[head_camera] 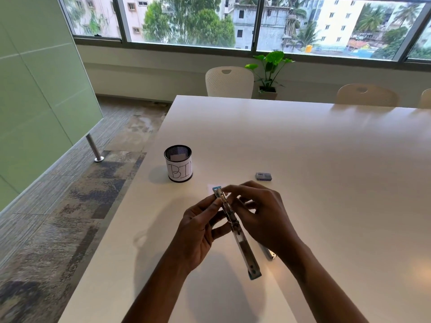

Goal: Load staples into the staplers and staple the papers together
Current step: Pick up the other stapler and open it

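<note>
Left hand (198, 229): curling around the opened stapler (235, 229) from the left, thumb and fingertips pinching the far half of its metal body; holding it above the desk (303, 148).
Right hand (261, 213): reaching over the stapler from the right, fingers bent and closing on the upper end near the hinge; gripping the stapler as well, fingertips partly hiding each other.
Stapler: lying swung fully open in one long line, running from the far end between the fingertips down toward the camera; teal plastic showing at both tips, the metal staple channel facing up. Whether staples are sitting in the channel, I cannot tell.
Second metal piece (268, 252): showing below the right wrist, lying on the desk; mostly hidden by the hand, identity unclear.
Staple box (263, 176): small grey-purple box resting on the desk, beyond and to the right of the hands, well apart from them.
Paper (215, 186): pale sheet lying flat on the desk just beyond the stapler's far tip; only a corner showing.
Bin (178, 163): black mesh cup standing upright near the left desk edge, wearing a white label reading "BIN"; a slip of paper sitting inside.
Background: white chairs (229, 81) and a potted plant (269, 71) standing under the window.
</note>
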